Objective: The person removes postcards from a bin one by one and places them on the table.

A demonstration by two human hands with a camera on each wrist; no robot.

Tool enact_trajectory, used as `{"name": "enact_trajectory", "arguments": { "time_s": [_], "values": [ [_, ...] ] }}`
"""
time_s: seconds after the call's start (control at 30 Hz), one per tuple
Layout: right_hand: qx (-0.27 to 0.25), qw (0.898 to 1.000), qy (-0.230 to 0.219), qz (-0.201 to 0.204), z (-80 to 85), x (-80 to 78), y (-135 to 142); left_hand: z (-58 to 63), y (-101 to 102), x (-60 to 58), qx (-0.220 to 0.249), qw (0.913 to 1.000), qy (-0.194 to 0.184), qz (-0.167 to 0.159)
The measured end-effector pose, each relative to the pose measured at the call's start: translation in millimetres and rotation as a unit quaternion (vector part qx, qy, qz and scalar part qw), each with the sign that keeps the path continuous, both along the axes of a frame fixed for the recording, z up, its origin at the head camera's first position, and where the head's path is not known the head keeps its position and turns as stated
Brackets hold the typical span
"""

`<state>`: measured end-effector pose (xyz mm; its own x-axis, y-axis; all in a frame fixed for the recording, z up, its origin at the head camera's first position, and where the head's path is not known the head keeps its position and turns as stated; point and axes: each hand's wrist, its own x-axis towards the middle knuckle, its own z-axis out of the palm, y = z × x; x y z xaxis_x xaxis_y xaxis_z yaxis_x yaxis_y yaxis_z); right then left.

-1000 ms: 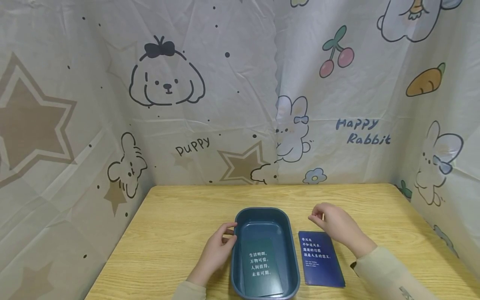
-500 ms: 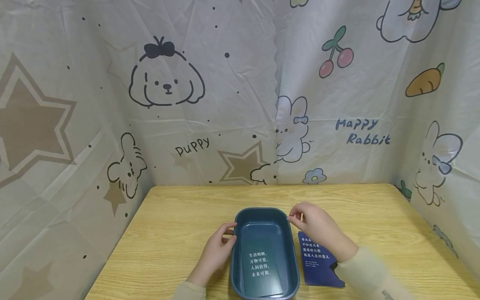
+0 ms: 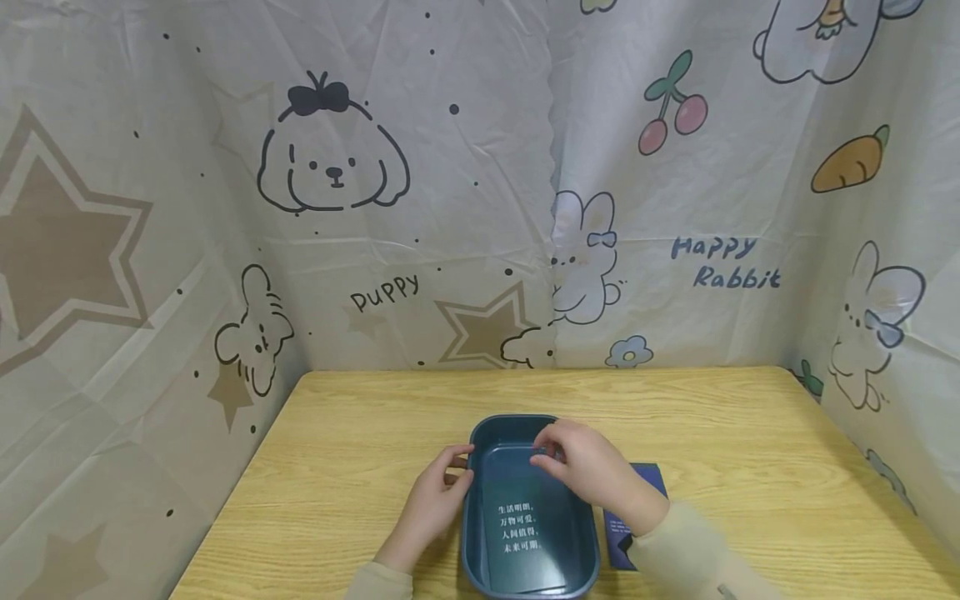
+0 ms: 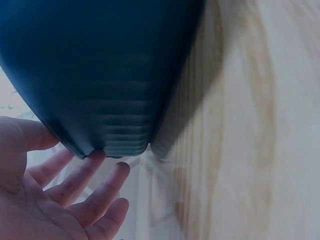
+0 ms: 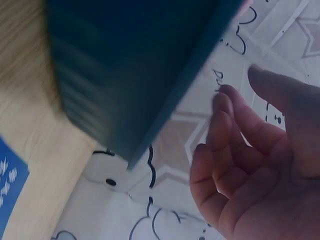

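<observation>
The worktop (image 3: 360,467) carries a blue tray (image 3: 506,429); green card (image 3: 522,533) inside, near end. Blue card (image 3: 619,535), right of tray: partly hidden by right arm (image 3: 667,537). Left hand (image 3: 433,496): digits apart, touching left rim. Right hand (image 3: 583,460): loosely curled, thumb apart, above far-right rim.

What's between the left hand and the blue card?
The tray, with the green card in it, stands between the left hand and blue card in the head view.

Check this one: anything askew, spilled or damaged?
Nothing stands out. A blue-green rectangular tray sits upright on the yellow wood-grain table, a dark green booklet with white lettering lies inside it, and a dark blue booklet rests beside the tray, partly hidden by the beige right sleeve. No spill or damage shows.
</observation>
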<state>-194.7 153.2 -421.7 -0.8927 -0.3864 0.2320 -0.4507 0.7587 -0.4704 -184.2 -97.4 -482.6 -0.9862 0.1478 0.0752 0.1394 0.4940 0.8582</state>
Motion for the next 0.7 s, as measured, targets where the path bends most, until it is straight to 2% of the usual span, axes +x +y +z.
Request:
{"name": "enact_trajectory", "arguments": {
  "time_s": [0.3, 0.7],
  "values": [
    [0.062, 0.995, -0.017, 0.074, -16.1, -0.5, -13.0, -0.3, -0.7, -0.2, 0.002, 1.0000, 0.001, 0.000],
    [0.145, 0.987, -0.040, 0.064, -28.1, 0.3, -21.3, -0.5, -1.1, -0.8, 0.006, 1.0000, 0.000, 0.000]
  ]
}}
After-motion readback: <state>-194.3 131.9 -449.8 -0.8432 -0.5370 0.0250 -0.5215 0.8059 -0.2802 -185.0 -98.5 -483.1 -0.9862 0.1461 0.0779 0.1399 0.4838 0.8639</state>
